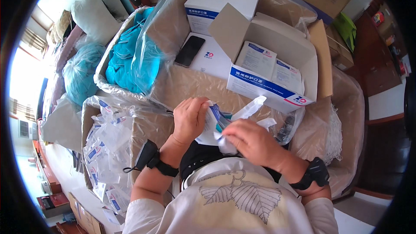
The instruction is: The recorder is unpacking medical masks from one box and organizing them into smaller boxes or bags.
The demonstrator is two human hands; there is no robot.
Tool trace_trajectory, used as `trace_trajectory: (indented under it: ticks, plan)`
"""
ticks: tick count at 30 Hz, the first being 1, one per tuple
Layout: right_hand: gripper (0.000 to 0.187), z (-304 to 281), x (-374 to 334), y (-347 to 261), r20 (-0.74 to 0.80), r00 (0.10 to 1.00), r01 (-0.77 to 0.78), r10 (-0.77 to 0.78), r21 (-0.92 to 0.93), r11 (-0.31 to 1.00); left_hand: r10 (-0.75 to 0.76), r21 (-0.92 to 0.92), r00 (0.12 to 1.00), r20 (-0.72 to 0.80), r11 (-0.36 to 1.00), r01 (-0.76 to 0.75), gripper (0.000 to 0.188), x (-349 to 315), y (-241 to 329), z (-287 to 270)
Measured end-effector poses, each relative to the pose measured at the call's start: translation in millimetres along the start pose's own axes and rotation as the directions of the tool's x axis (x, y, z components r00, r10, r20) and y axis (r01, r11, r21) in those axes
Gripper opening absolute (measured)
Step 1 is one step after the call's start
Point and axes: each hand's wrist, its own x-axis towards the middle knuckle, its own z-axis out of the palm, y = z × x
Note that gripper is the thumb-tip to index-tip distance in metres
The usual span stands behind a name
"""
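Observation:
A white and blue face mask packet (211, 123) is in front of my waist. My left hand (189, 118) is closed on its left side, thumb on top. My right hand (252, 142) pinches a crumpled white piece (227, 145) at the packet's right side, its fingertips partly hidden. Between the hands a bit of teal material (224, 122) shows at the packet. Just beyond my right hand, a white wrapper strip (250, 107) lies at a slant. Farther off, an open white and blue carton (273, 86) holds several packets (256, 59) of the same look.
A closed white box (222, 3) and a black phone (190, 51) rest in the plastic-lined cardboard carton (167, 15). To the left, one lined box holds teal masks (134, 63), another several torn wrappers (108, 143). White straps (333, 136) hang in a carton at right.

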Motion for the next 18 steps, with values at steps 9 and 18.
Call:
trace_trajectory:
  ticks: [9, 18]
  plan:
    - [0.017, 22, 7, 21, -0.079, 0.994, -0.081, 0.077, -0.044, 0.996, -0.193, -0.035, 0.981, -0.008, 0.981, 0.192, 0.008, -19, -2, 2]
    - [0.015, 26, 16, 32, 0.057, 0.990, -0.120, 0.128, -0.138, 0.983, -0.194, -0.046, 0.981, -0.008, 0.980, 0.193, 0.008, -30, -2, 5]
